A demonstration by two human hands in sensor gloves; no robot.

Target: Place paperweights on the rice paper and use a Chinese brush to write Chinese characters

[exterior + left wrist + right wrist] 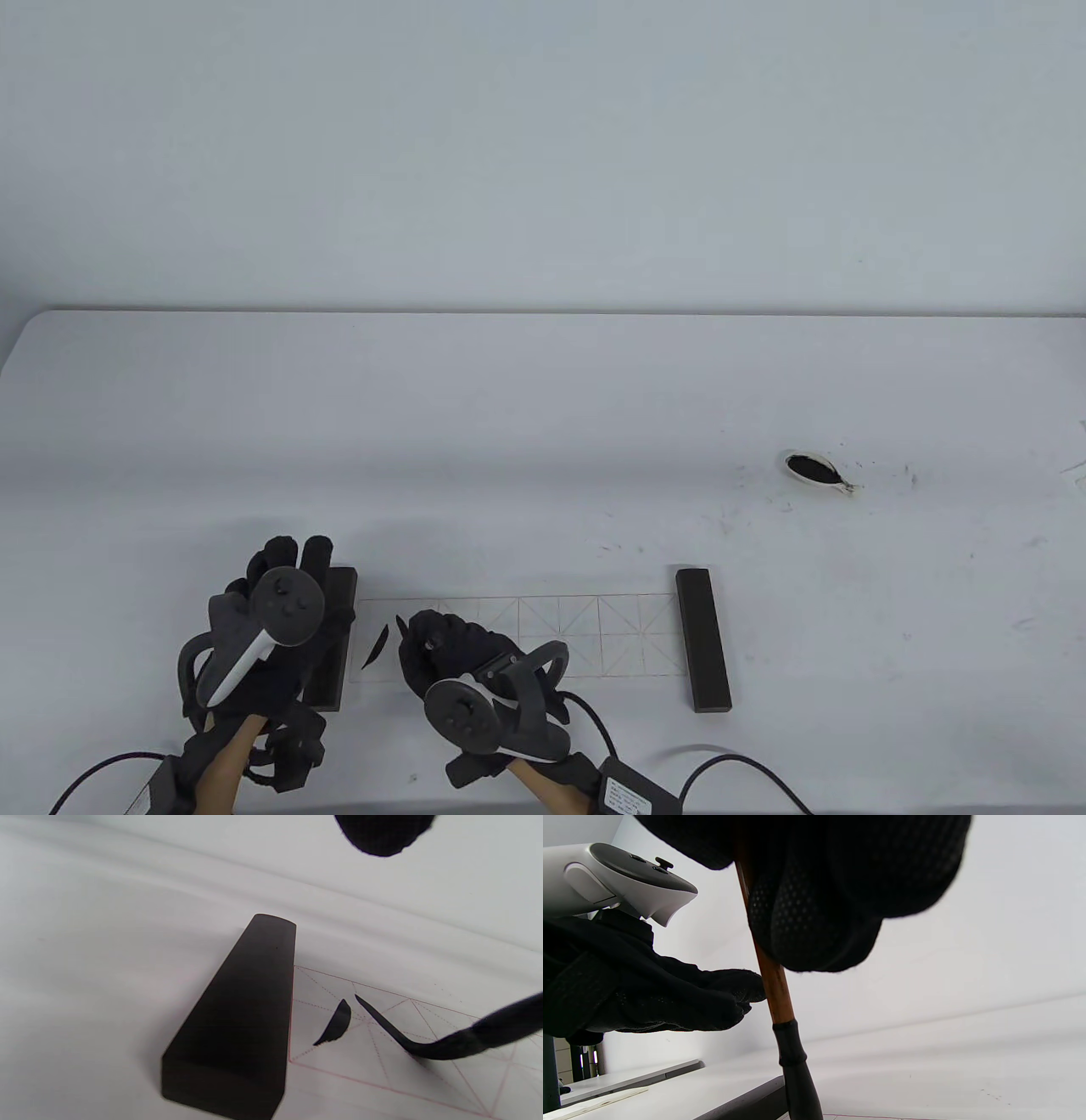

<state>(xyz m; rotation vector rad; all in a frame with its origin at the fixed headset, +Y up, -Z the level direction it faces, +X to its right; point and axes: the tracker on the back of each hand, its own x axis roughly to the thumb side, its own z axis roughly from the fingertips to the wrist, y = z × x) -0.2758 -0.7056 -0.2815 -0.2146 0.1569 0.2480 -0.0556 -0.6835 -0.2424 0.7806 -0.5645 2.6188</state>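
Observation:
A strip of rice paper with a red grid lies near the table's front edge. One dark paperweight holds its right end, another its left end. My left hand lies over the left paperweight with its fingers straight. My right hand grips the brown brush handle. The black brush tip touches the paper in a square near the left end, just right of a curved ink stroke.
A small white ink dish with black ink sits at the right rear, with ink specks on the table around it. Glove cables trail along the front edge. The table's far edge meets a plain wall.

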